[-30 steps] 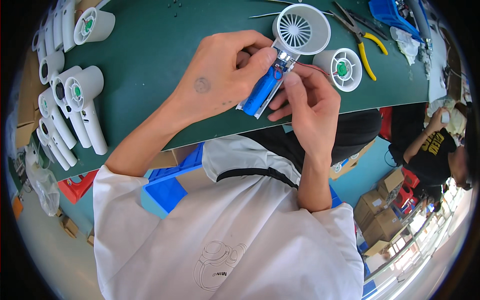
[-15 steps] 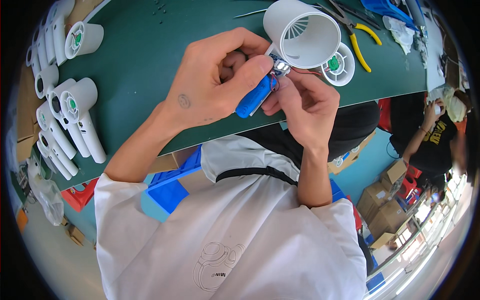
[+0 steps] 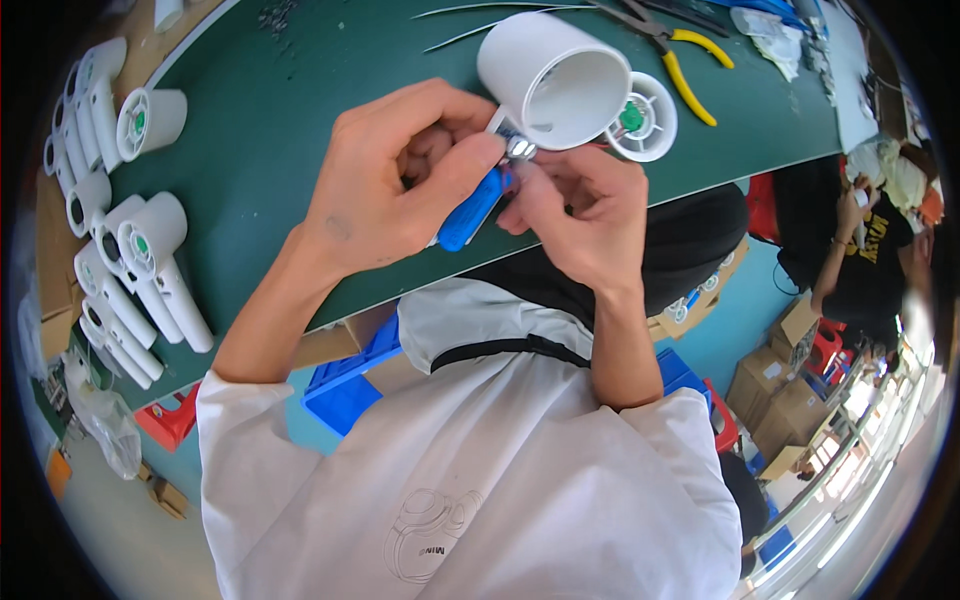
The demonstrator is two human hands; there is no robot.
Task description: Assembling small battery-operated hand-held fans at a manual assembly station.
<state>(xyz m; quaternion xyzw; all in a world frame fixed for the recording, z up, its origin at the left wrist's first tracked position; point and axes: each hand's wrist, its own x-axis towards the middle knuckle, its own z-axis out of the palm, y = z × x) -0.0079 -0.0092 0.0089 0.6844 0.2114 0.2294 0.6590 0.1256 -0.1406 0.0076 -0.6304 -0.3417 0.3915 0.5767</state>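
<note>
My left hand [image 3: 400, 185] is closed around the handle of a white fan housing, whose wide round head [image 3: 550, 85] points away from me. A blue cylindrical battery [image 3: 468, 215] lies along the handle, partly under my left thumb. Between my fingertips sits a small circuit board [image 3: 519, 148] with shiny silver parts. My right hand [image 3: 588, 205] is closed, thumb and fingers pinched beside the board near thin red wires; what exactly it grips is hidden. Touching the housing's right side is a white round fan part [image 3: 646, 118] with a green centre.
Yellow-handled pliers [image 3: 690, 80] and thin metal tweezers [image 3: 470, 25] lie at the back of the green table [image 3: 270, 130]. Several white fan housings [image 3: 155, 235] stand in rows at the left. Another person [image 3: 865, 240] works at the far right; cardboard boxes [image 3: 775, 395] stand on the floor.
The view has shifted, so table items appear farther left. Both hands stay on the assembly; the battery shows less of its printed side, and my right fingers have curled closer to the board.
</note>
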